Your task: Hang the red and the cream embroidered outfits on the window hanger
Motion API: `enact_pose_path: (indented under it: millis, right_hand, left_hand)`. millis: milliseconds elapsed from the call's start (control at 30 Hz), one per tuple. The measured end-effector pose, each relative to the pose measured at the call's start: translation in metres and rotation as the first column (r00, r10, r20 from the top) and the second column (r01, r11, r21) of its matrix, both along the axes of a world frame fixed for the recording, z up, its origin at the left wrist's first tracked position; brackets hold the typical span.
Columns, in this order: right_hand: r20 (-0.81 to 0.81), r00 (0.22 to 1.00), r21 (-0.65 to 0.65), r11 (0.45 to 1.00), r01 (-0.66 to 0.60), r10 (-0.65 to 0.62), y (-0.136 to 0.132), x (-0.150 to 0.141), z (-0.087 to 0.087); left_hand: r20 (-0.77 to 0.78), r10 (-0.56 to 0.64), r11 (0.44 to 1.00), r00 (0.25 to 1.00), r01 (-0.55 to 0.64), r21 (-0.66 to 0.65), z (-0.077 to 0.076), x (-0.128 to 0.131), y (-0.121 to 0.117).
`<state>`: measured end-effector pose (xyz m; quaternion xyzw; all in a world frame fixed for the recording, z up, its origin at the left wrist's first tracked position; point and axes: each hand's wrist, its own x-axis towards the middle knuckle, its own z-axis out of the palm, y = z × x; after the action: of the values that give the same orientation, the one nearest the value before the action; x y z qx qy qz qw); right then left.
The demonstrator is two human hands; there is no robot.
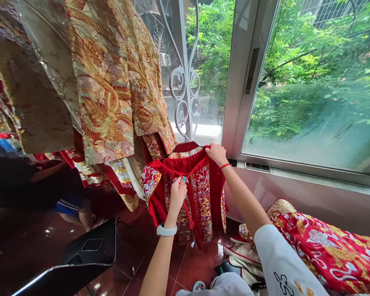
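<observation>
A red embroidered skirt [200, 193] with a gathered waistband hangs on a dark red hanger [185, 146] in front of me. My left hand [177, 193] is closed on the red drawstring at the middle of the waistband; a white watch sits on that wrist. My right hand [216, 153] pinches the right end of the waistband at the hanger's arm, a red thread round its wrist.
Gold and red embroidered robes [111, 82] hang at upper left. A window [311, 82] with white scrollwork grille lies ahead. Another red embroidered garment [327, 246] lies at lower right. A black chair [89, 255] stands at lower left, a seated person [33, 181] behind it.
</observation>
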<state>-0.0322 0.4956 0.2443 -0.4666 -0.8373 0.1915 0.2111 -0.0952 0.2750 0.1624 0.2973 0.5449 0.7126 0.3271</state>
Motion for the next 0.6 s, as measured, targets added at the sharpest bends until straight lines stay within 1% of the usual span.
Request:
enact_pose_path:
  millis: [67, 133, 200, 233, 300, 367, 400, 467, 533, 600]
  right_hand:
    - [0.011, 0.998, 0.008, 0.998, -0.067, 0.067, 0.010, 0.009, 0.003]
    - [-0.013, 0.991, -0.008, 0.991, -0.131, 0.131, 0.018, 0.017, 0.004]
    - [-0.071, 0.976, -0.061, 0.976, -0.210, 0.205, 0.024, 0.023, 0.002]
    - [-0.113, 0.962, -0.111, 0.959, -0.260, 0.248, 0.026, 0.025, 0.000]
    - [-0.221, 0.914, -0.226, 0.894, -0.388, 0.340, 0.028, 0.029, -0.005]
    - [-0.343, 0.844, -0.296, 0.806, -0.513, 0.412, 0.029, 0.032, -0.011]
    - [-0.399, 0.807, -0.301, 0.769, -0.564, 0.435, 0.030, 0.034, -0.015]
    - [-0.510, 0.731, -0.278, 0.717, -0.639, 0.453, 0.032, 0.040, -0.024]
    - [-0.615, 0.661, -0.259, 0.682, -0.684, 0.429, 0.036, 0.050, -0.037]
    - [-0.697, 0.605, -0.250, 0.661, -0.708, 0.385, 0.040, 0.062, -0.051]
  left_hand:
    - [-0.012, -0.009, 1.000, 1.000, 0.009, -0.001, 0.006, -0.003, 0.004]
    - [-0.019, -0.009, 1.000, 1.000, 0.009, -0.001, 0.011, -0.005, 0.007]
    - [-0.013, 0.018, 1.000, 1.000, -0.018, 0.005, 0.014, -0.005, 0.008]
    - [-0.006, 0.030, 1.000, 1.000, -0.030, 0.004, 0.014, -0.005, 0.008]
    - [0.010, 0.038, 0.999, 0.999, -0.037, -0.013, 0.014, -0.005, 0.007]
    - [0.017, 0.024, 0.999, 1.000, -0.023, -0.030, 0.013, -0.007, 0.004]
    - [0.014, 0.018, 0.999, 1.000, -0.018, -0.033, 0.013, -0.008, 0.001]
    - [0.003, 0.013, 0.999, 1.000, -0.012, -0.030, 0.015, -0.009, -0.003]
    - [-0.009, 0.010, 0.999, 1.000, -0.010, -0.034, 0.017, -0.009, -0.006]
    - [-0.011, 0.007, 0.999, 1.000, -0.007, -0.038, 0.019, -0.007, -0.008]
